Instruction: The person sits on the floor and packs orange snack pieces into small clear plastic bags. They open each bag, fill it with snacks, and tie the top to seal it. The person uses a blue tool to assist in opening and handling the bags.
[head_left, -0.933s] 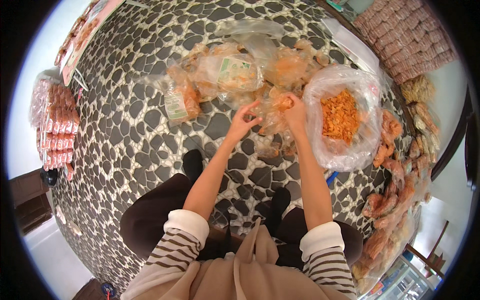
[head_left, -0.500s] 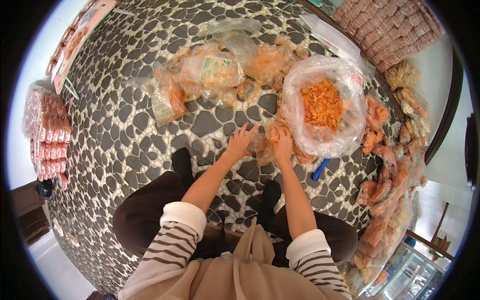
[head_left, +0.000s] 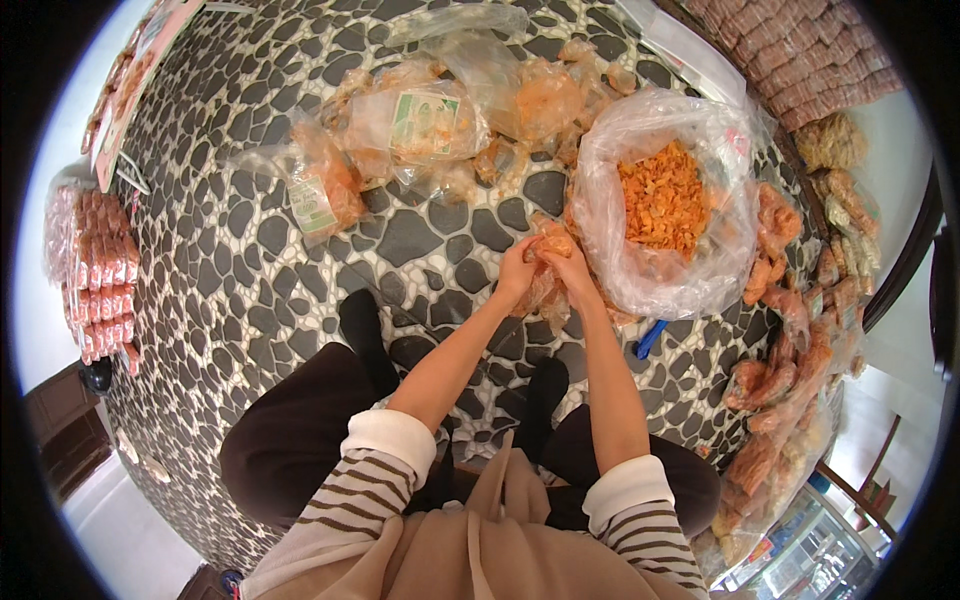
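Small clear bag [head_left: 545,297], just left of the open chip bag [head_left: 655,291]: probably light, limp, slippery, contents brittle; left hand [head_left: 517,264] and right hand [head_left: 568,266] pinch it between fingers, loose film likely the safest hold.

Left hand [head_left: 516,270] and right hand [head_left: 570,272] close together in front, fingers curled in; individual fingertips hard to make out. Forearms [head_left: 462,347] stretched forward, converging toward wrists. Legs [head_left: 300,432] bent, knees out sideways.

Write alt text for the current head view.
A person's left hand and right hand grip a clear bag over a stone-patterned floor. A larger open bag of orange pieces sits at right; more bags lie ahead.
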